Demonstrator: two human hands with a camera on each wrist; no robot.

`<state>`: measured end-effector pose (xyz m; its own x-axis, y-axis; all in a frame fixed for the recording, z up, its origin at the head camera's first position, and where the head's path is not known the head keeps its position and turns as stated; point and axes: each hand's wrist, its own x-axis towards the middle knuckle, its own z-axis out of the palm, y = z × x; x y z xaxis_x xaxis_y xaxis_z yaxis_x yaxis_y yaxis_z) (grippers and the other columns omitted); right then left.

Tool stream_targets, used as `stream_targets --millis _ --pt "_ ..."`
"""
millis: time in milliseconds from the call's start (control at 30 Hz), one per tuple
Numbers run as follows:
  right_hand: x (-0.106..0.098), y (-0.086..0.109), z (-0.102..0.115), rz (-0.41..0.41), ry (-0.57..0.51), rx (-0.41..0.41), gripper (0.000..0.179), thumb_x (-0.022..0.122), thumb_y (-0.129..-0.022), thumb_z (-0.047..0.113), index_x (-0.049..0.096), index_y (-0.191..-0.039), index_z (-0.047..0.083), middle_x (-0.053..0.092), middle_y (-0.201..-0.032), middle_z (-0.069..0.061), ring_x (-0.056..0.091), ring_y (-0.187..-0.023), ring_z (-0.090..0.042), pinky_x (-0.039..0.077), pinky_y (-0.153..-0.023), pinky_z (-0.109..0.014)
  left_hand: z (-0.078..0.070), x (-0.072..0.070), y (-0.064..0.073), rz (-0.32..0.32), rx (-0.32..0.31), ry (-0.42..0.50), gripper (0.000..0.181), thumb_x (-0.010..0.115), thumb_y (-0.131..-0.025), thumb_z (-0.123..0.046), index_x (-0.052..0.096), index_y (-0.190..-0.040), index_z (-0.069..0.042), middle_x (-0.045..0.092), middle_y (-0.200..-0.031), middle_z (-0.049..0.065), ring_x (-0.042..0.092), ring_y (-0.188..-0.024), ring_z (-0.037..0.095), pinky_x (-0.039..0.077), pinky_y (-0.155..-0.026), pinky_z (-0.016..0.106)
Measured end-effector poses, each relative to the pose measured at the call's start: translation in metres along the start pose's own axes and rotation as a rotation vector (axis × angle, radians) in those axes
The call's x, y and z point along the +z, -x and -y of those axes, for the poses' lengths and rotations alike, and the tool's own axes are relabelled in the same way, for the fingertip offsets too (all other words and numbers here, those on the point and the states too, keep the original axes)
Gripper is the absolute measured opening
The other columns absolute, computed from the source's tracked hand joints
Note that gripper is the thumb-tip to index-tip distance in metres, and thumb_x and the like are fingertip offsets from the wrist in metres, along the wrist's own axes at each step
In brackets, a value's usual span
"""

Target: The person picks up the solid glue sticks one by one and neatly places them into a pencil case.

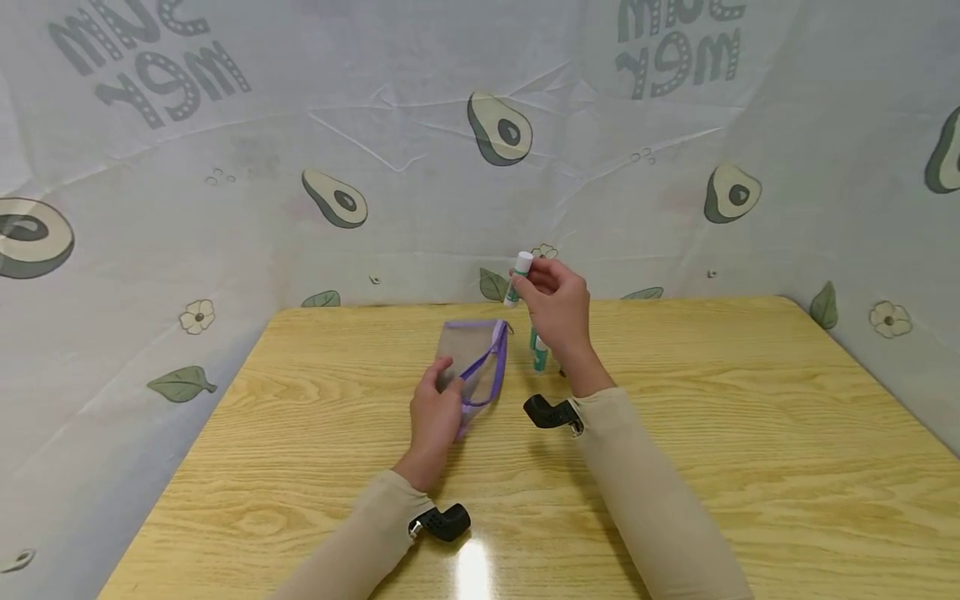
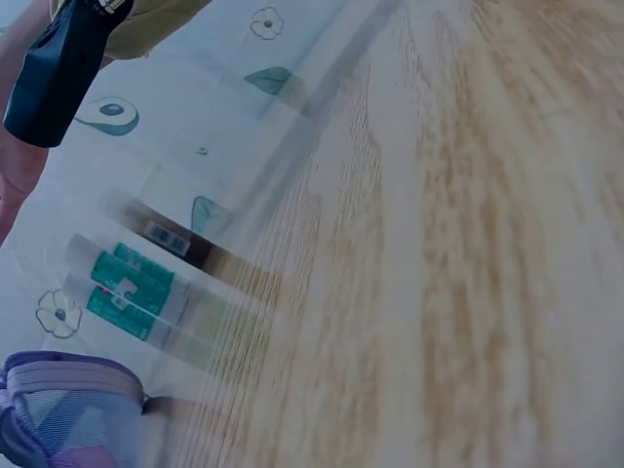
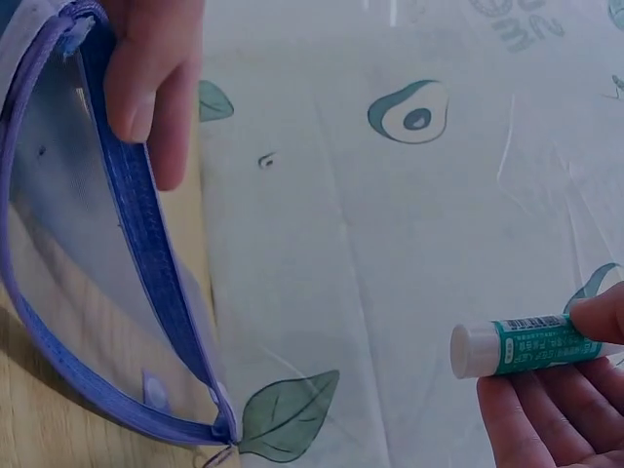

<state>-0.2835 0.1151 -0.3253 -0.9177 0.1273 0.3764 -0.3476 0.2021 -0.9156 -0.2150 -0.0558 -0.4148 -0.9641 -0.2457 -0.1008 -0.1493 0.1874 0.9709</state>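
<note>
My left hand [image 1: 435, 415] holds the near edge of a mesh zipper pouch [image 1: 467, 340] with purple trim. Its zipped mouth gapes wide in the right wrist view, where left-hand fingers [image 3: 161, 107] grip the blue-purple zipper edge [image 3: 151, 244]. Raised above the table, a glue stick [image 1: 520, 277] with white ends and a green label is pinched between the thumb and fingers of my right hand [image 1: 562, 315]. The right wrist view shows that glue stick [image 3: 536, 343] lying across the fingers, apart from the pouch. Two similar glue sticks [image 2: 132, 292] stand upright beside the pouch.
A dark tube with a barcode label [image 2: 171, 237] stands by the glue sticks, mostly hidden behind my right wrist in the head view. The wooden table [image 1: 750, 417] ends at a hanging cloth [image 1: 420, 217] printed with avocados.
</note>
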Motion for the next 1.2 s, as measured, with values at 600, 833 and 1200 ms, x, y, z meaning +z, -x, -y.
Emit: stream_targets --millis 600,833,1200 --pt "0.017 0.004 -0.006 0.042 0.031 0.054 0.035 0.068 -0.093 0.022 0.064 -0.123 0.006 0.070 -0.112 -0.012 0.068 -0.107 -0.025 0.055 -0.094 -0.040 -0.002 0.006 -0.001 -0.010 0.039 -0.104 0.049 0.063 -0.088 -0.019 0.057 -0.137 -0.017 0.040 -0.157 -0.005 0.029 -0.147 0.030 0.020 -0.117 0.055" --pt "0.023 0.007 -0.009 0.036 0.060 0.049 0.034 0.069 -0.092 0.023 0.065 -0.122 0.007 0.071 -0.109 -0.011 0.069 -0.102 -0.024 0.056 -0.090 -0.040 0.001 0.005 -0.001 -0.024 0.056 -0.096 0.046 0.051 -0.095 -0.020 0.055 -0.140 -0.017 0.039 -0.158 -0.006 0.031 -0.146 0.029 0.041 -0.102 0.051" --pt "0.042 0.010 -0.022 0.032 0.161 0.103 0.039 0.066 -0.092 0.019 0.059 -0.129 0.005 0.072 -0.111 -0.013 0.070 -0.101 -0.026 0.057 -0.085 -0.040 0.005 -0.002 0.001 -0.046 0.079 0.012 0.046 0.039 -0.099 -0.014 0.049 -0.145 -0.015 0.040 -0.157 0.001 0.034 -0.145 0.026 0.033 -0.116 0.047"
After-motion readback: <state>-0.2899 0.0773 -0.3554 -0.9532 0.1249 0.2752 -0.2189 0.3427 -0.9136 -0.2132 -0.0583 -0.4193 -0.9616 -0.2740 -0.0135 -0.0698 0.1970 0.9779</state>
